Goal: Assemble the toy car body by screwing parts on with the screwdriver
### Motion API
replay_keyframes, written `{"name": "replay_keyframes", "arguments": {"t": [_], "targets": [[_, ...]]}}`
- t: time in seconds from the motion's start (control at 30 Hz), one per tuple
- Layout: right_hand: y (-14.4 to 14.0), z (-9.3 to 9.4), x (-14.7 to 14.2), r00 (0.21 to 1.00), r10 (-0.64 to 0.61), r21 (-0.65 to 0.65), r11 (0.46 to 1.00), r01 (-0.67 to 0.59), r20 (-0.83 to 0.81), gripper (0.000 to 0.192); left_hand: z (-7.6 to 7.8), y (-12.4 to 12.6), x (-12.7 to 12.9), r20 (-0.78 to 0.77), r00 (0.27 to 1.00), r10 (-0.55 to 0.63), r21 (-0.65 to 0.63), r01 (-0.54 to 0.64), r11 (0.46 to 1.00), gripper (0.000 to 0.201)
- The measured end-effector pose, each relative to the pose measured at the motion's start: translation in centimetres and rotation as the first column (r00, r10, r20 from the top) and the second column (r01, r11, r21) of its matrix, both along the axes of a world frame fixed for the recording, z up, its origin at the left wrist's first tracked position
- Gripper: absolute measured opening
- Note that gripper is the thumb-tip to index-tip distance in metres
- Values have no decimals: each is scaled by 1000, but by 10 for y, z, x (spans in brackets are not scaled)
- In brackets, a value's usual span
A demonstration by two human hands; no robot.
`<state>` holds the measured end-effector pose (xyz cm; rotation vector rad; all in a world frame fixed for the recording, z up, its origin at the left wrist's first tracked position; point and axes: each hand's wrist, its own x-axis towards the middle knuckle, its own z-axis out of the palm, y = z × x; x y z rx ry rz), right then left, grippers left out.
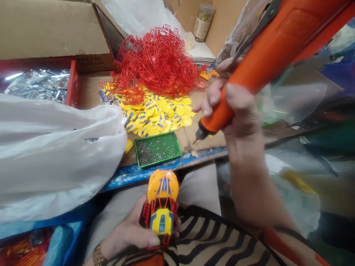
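Observation:
My left hand (135, 231) is closed around a toy car (163, 188) with an orange hood, a yellow rear panel and red frame bars, held above my lap. My right hand (241, 107) grips an orange electric screwdriver (249, 70), its bit pointing down and left over the bench edge, apart from the car. Just beyond the car, a green perforated tray (166, 146) holds many small screws (146, 153), heaped mostly at its left side. The undersides of the car and the fingers beneath it are hidden.
Behind the tray lie a pile of yellow panels (158, 114) and a tangled heap of red frames (158, 62). A red bin (73, 85) of shiny metal pieces and a white plastic bag (55, 147) are at left. A jar (203, 22) stands at the back.

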<state>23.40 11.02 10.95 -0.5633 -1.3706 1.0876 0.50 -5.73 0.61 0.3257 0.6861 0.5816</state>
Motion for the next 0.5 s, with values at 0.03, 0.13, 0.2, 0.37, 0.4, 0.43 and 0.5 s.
{"name": "replay_keyframes", "arguments": {"t": [0.03,0.13,0.2,0.37,0.4,0.43,0.5], "targets": [[-1,-4,-2,1000,-18,-31,999,17,-21,26,-4,-1,0,3,1000,-15,12,15,1000,66],[-7,-19,-10,999,-46,-111,993,44,-20,29,-7,1,-3,-6,999,-42,20,42,999,69],[-11,-28,-18,997,-70,-125,990,65,-35,27,-3,5,-6,-21,999,-38,2,38,999,64],[-18,-42,-41,975,-218,-62,975,215,-44,34,15,20,-14,-137,981,140,-42,-147,988,55],[-19,-44,-45,971,-237,-76,969,235,-29,40,18,22,-15,-157,973,168,-43,-176,983,54],[-20,-45,-48,967,-256,-93,963,253,-15,47,19,24,-16,-175,967,185,-43,-195,980,53],[-21,-49,-52,958,-285,-115,952,284,8,51,21,26,-17,-198,956,216,-32,-227,973,52]]}}
